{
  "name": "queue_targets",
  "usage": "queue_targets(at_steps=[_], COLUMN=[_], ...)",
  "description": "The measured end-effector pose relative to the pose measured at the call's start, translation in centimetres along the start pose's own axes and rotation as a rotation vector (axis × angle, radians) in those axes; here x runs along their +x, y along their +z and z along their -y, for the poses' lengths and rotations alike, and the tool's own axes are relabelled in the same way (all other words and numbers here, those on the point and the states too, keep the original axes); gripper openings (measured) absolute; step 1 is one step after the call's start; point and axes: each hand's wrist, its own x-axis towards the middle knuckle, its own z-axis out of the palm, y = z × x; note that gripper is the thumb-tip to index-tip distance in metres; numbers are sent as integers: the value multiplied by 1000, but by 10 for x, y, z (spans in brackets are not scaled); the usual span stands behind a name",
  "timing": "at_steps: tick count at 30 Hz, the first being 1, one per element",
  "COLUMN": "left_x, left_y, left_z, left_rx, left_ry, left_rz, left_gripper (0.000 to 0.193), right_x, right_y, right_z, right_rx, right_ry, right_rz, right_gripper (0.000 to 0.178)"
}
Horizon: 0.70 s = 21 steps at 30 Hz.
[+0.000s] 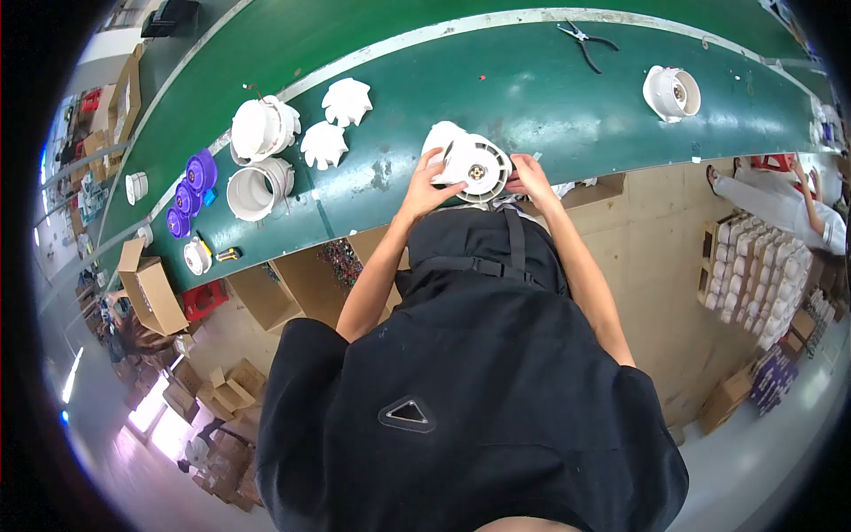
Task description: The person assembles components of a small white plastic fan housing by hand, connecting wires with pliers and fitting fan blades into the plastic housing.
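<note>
At the table's near edge, a white round plastic fan housing (pixel 494 182) with a slotted ring and a brass-coloured centre faces up. My left hand (pixel 429 188) closes on its left side, the thumb lying over the front and the fingers behind. My right hand (pixel 532 181) is curled at the right rim, its fingertips against the slotted edge; whether it pinches some small part there is hidden. Left of my hands lie two white finned fan wheels, one farther back (pixel 347 101) and one nearer (pixel 324 144).
White cylindrical housings (pixel 259 191) and purple round parts (pixel 189 197) stand on the green table (pixel 399 168) at left, near a yellow-and-black tool (pixel 229 254). Pliers (pixel 585 43) lie at the back, another white housing (pixel 671 94) far right. Cardboard boxes (pixel 152 293) stand below left.
</note>
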Motion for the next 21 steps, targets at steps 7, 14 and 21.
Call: queue_targets(at_steps=[7,14,21], left_x=[30,64,72], left_y=[-9,-7,13], left_z=[2,-6,-33], left_rx=[-110,14,158], left_ry=[-43,-94,85], left_rz=[60,-5,-230], left_gripper=[49,51,57], right_x=[-9,-2,31], right_y=[22,28,23], right_z=[13,18,9], right_rx=[375,-5,-358], right_ry=[-29,-75,-386], right_rz=[78,-133,-398], right_gripper=[44,44,59])
